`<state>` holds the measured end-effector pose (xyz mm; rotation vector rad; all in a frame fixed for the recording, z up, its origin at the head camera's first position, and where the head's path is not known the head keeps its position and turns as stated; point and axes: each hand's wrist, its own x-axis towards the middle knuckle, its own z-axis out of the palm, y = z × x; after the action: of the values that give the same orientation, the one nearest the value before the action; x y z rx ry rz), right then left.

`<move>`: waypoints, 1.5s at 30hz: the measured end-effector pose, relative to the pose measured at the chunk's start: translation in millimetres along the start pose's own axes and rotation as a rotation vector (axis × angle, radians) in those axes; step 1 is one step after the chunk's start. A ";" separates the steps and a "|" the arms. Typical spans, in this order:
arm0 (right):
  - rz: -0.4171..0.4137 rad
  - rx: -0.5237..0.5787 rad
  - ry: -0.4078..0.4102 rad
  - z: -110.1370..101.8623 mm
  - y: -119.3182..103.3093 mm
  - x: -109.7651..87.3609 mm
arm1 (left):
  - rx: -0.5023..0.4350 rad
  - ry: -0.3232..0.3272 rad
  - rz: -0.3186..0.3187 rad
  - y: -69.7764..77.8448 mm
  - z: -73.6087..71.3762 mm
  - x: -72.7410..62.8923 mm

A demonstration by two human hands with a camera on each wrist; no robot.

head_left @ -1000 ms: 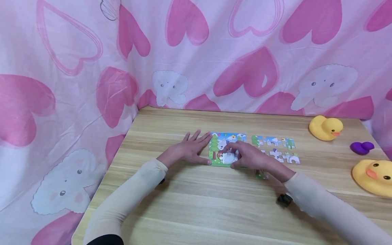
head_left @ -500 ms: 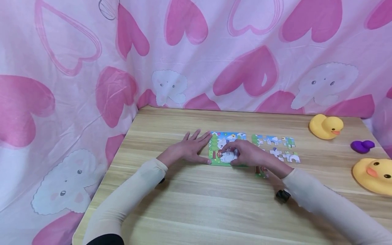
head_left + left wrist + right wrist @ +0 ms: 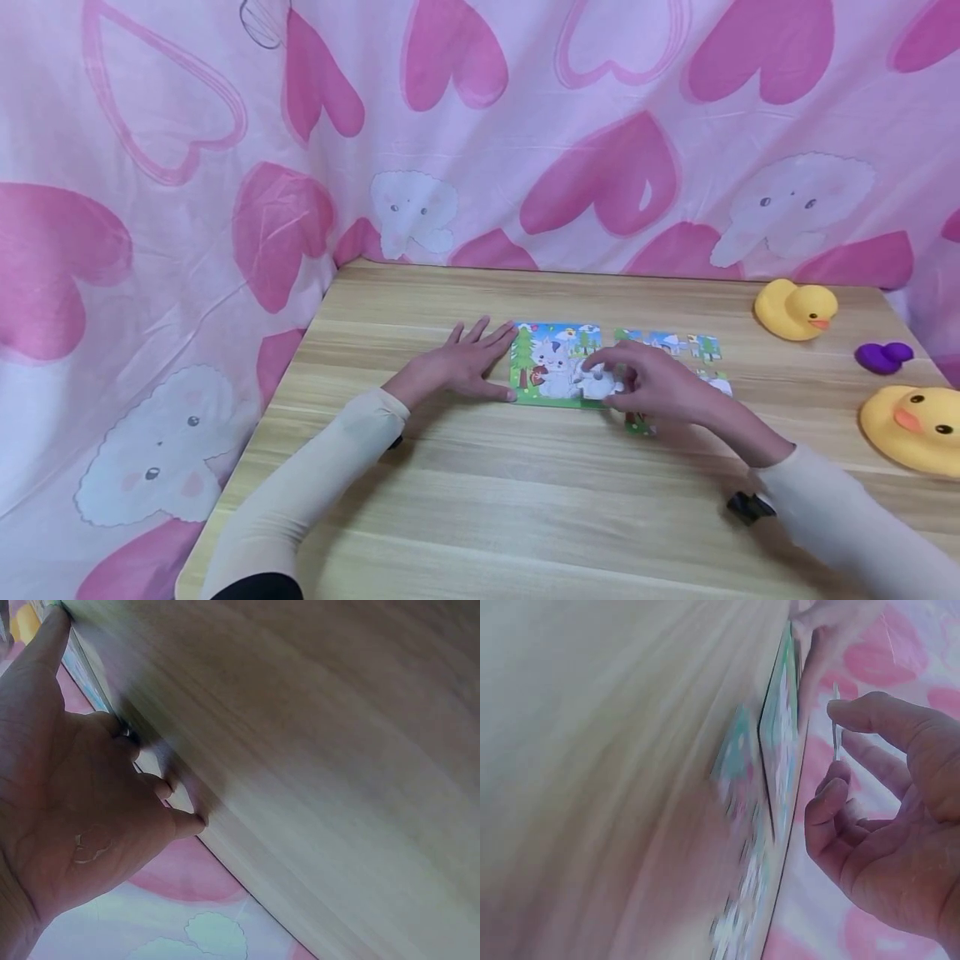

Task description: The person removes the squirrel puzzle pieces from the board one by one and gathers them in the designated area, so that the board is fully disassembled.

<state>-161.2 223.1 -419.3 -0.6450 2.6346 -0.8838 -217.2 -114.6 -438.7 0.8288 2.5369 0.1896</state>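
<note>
A square puzzle board (image 3: 551, 346) with a grey-white cartoon animal and trees lies flat on the table. My left hand (image 3: 474, 367) has its fingers spread and its fingertips and thumb along the board's left edge. In the left wrist view, this hand (image 3: 82, 772) reaches low over the wood. My right hand (image 3: 660, 379) pinches a whitish puzzle piece (image 3: 597, 383) over the board's right side. Seen edge-on in the right wrist view, the thin piece (image 3: 836, 727) stands clear above the board between thumb and fingertips of the hand (image 3: 904, 795).
Several loose puzzle pieces (image 3: 703, 347) lie right of the board, partly hidden by my right hand; one green piece (image 3: 640, 424) sits nearer me. Farther right are two yellow ducks (image 3: 797, 310) and a small purple duck (image 3: 883, 358). A pink heart-print curtain (image 3: 465, 150) borders the wooden table.
My right hand has moved to the right with the piece, from the board's middle to its right side, uncovering more of the picture. The left hand has stayed in place.
</note>
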 end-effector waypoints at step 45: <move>-0.015 -0.047 0.013 -0.6 24.3 -26.1 | 0.004 0.015 0.012 -0.8 3.1 -0.6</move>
<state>-146.8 253.7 -430.7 -0.6734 2.6728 -0.8348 -215.7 -115.7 -441.4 0.8477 2.5478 0.1960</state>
